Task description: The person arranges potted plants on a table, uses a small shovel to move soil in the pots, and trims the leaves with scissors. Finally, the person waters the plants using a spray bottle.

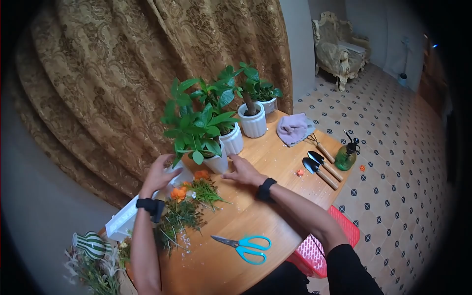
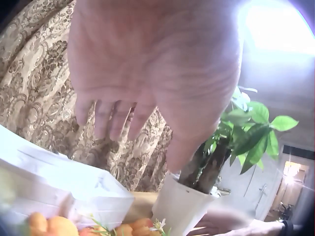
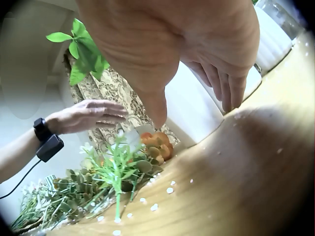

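A white pot [image 1: 217,163] with a leafy green plant [image 1: 195,129] stands near the table's back edge, between my two hands. My left hand [image 1: 160,176] is raised beside it with the fingers stretched out. In the left wrist view its thumb overlaps the rim of the pot [image 2: 179,204]. Low on the pot's other side is my right hand [image 1: 243,172], its fingers extended close to the tabletop in the right wrist view. Orange flowers [image 1: 178,193] and cut green stems [image 1: 177,219] lie in front of the pot. A white planter box [image 2: 64,184] sits below my left hand.
Other white potted plants [image 1: 253,121] stand behind. Teal-handled scissors [image 1: 246,246] lie at the front. To the right are a purple cloth [image 1: 293,128], small trowels [image 1: 322,169], a hand rake [image 1: 322,149] and a green spray bottle [image 1: 345,158]. A red stool [image 1: 344,226] stands beside the table.
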{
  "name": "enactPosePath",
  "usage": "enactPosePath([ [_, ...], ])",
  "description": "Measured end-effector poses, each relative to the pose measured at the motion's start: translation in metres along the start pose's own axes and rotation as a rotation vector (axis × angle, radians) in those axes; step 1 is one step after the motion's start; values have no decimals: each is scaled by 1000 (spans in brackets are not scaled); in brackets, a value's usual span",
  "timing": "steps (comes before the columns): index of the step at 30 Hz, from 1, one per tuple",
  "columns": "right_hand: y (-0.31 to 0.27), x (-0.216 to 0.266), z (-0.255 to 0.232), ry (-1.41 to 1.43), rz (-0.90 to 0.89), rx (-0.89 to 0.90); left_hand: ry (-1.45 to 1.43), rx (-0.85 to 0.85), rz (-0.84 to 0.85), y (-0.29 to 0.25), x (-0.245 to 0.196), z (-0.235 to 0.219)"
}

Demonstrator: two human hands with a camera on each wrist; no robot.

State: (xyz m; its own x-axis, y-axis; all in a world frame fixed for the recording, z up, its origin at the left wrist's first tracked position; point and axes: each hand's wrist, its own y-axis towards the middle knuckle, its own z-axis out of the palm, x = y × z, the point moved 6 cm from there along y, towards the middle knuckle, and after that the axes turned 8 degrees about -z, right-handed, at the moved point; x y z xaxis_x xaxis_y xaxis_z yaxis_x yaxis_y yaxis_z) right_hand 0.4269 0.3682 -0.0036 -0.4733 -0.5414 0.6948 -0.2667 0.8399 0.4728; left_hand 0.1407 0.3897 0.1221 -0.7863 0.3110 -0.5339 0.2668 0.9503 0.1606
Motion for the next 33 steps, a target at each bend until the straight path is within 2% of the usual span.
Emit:
enactPosePath([
  [2,11,-6,13,39,-23,-40,-15,72,59,6,-40,15],
  [3,15,-7,16,83,-37,-74,-111,112,47,17,-25,30],
  [4,18,-1,16,82,-39,-74,-111,110,46,16,-42,29],
  [6,19,8,10,151,-22,-134,-270,289,-241,8,-69,46],
  [7,20,11,7,150,-22,-134,-352,273,-305,4,-82,48],
  [9,22,11,10,161,52,-53,-362,271,-243,13,-83,60],
  [14,32,9,19,116,-16,-47,-379,209,-74,13,-91,59],
  [17,41,6,25,119,-33,-19,-305,178,-144,12,-89,56],
  [21,54,-1,37,75,-71,-6,-366,139,-156,20,-63,63],
  [23,59,-5,42,63,-58,8,-327,158,-223,24,-52,67],
  [27,67,-12,53,30,-10,66,-362,121,-178,28,-44,67],
  [30,71,-9,55,32,-33,71,-493,88,-150,29,-42,65],
  [32,66,-3,47,43,-29,96,-322,54,-77,30,-43,60],
  [33,62,-4,44,53,-23,120,-324,55,-75,30,-45,60],
])
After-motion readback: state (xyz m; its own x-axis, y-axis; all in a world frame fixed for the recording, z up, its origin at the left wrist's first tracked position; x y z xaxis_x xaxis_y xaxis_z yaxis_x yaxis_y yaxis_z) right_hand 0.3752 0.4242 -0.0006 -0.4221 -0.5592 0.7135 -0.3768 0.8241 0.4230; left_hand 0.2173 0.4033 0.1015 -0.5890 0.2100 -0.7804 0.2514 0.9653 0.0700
